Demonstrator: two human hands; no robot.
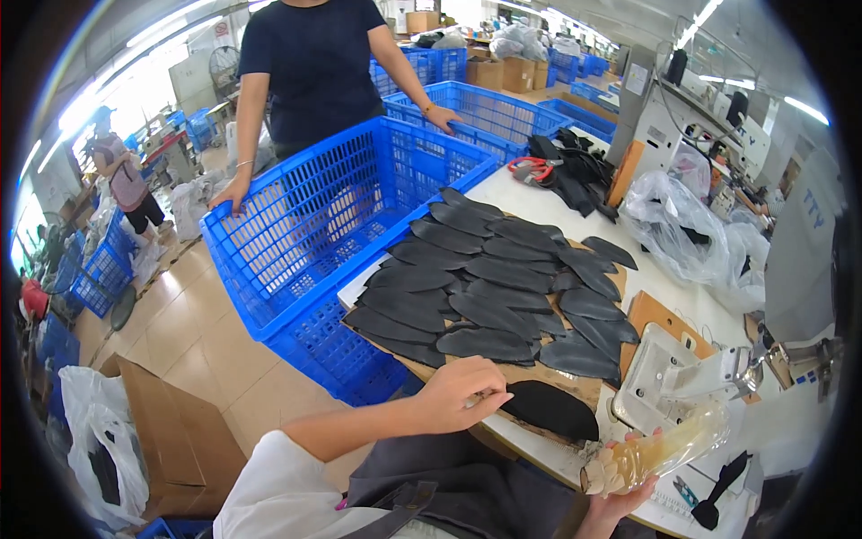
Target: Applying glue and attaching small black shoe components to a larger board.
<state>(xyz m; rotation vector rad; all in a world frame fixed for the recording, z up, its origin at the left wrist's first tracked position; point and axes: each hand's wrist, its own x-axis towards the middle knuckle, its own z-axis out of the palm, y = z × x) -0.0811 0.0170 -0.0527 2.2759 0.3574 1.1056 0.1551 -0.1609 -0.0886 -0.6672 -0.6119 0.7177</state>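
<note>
Head view. I find the left hand (pixel 462 393) at the near edge of the table (pixel 530 193), fingers curled down and pinching the tip of a single black leaf-shaped piece (pixel 549 409). That piece lies flat on the near end of a brown board (pixel 660 314), just apart from the main stock. The right hand (pixel 628 499) is low at the near right corner, wrapped around a clear plastic bottle (pixel 660 449) of pale liquid, which is tilted with its brush-like end toward the piece.

Across the middle of the board I count no exact number, but many black pieces (pixel 489 278) are fanned in overlapping rows, reaching toward the far left edge. A white machine bracket (pixel 669 377) sits just beside the bottle. Red scissors (pixel 532 168) and a heap of dark strips lie at the far edge; clear plastic bags (pixel 673 220) sit toward the far right.

Off the table's left edge stands a blue crate (pixel 310 234), where another person rests both hands on the rim. A cardboard box (pixel 175 431) is on the floor.

My judgement: one piece has been separated and is pinned for coating, with the bottle not yet on it. The next move calls for a firm hold at the tip and a steady stroke of the bottle's end along the piece, clear of the stacked rows.
</note>
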